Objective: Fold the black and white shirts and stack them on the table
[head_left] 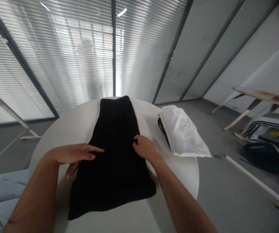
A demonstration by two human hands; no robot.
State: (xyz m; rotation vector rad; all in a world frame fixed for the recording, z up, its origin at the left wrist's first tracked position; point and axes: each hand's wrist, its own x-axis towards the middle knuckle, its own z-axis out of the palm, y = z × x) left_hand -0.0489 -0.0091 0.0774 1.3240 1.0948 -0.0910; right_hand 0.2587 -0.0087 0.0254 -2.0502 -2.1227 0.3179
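The black garment (112, 174) lies flat in the middle of the round white surface (185, 170), already smoothed into a long tapering shape; no crosswise fold shows on it; its long axis runs straight away from the person, the narrow end reaching the far edge and the wider, uneven end near the close edge; the left hand (72, 155) rests open on its left side, fingers and thumb spread; the right hand (145, 149) sits on its right side, fingers curled onto the cloth, though whether they pinch it I cannot tell; a folded white garment (183, 132) lies toward the right edge, a dark yellow-marked item (163, 131) tucked against it
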